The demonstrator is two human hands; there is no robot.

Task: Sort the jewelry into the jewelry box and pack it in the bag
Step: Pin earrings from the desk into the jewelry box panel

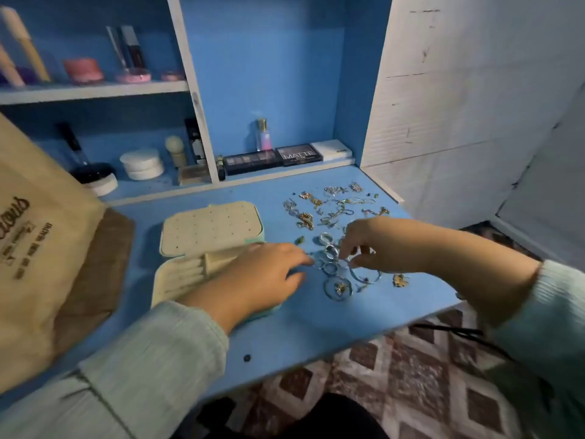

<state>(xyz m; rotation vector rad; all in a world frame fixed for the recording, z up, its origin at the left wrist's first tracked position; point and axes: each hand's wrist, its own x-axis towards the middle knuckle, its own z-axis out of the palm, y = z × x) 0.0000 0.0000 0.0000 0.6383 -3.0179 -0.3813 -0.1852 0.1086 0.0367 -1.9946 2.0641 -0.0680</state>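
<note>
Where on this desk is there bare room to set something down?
Bare blue desk along the near edge, in front of the jewelry box and rings. Another strip between box and shelf ledge. Crowded: the right side with scattered jewelry; the bag fills the left.

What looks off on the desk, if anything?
Nothing damaged or spilled. The jewelry lies loose in a scatter right of the open jewelry box, expected mid-sort. One small dark bit sits alone near the desk's front edge; too small to identify.
</note>
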